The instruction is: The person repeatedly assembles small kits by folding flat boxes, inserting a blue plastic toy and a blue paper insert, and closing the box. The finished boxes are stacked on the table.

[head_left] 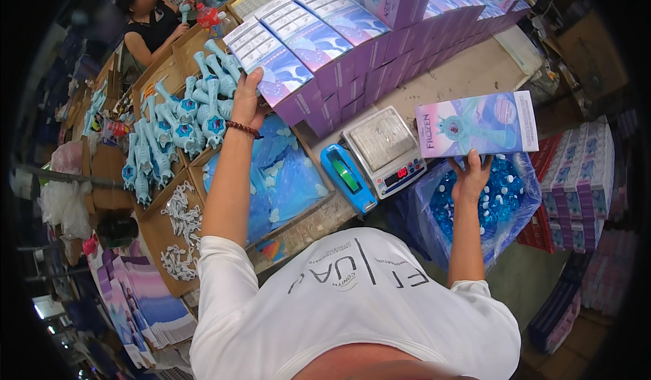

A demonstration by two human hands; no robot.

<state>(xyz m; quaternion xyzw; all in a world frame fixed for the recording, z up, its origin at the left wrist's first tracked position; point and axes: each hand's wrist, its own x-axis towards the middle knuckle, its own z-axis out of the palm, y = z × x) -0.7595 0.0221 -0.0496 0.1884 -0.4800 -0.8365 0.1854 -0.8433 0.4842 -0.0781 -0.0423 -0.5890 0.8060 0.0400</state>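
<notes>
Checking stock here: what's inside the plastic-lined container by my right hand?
Shiny blue pieces and white round bits show within the plastic liner. Your right hand and the box it holds hide part; anything underneath is covered.

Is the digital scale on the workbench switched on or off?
On. The digital scale has glowing red digits on its front display.

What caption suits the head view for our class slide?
The right hand holds a rectangular purple cardboard box; the left hand touches stacked purple cardboard boxes.
</notes>
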